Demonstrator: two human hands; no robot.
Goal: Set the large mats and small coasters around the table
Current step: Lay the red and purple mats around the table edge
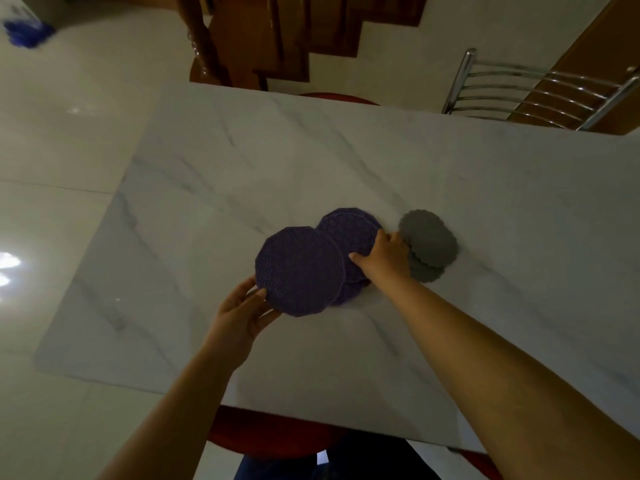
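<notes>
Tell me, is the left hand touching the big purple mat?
Touching. The head view shows the left hand pinching the near edge of the purple mat, thumb on top.

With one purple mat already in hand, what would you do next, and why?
Probably carry the purple mat in the left hand to a bare table edge; the other mats and grey coasters lie bunched mid-table, the right hand resting on them.

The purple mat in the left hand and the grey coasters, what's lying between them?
In the head view, the remaining purple mats overlap there, with the right hand resting on them beside the grey coasters.
</notes>
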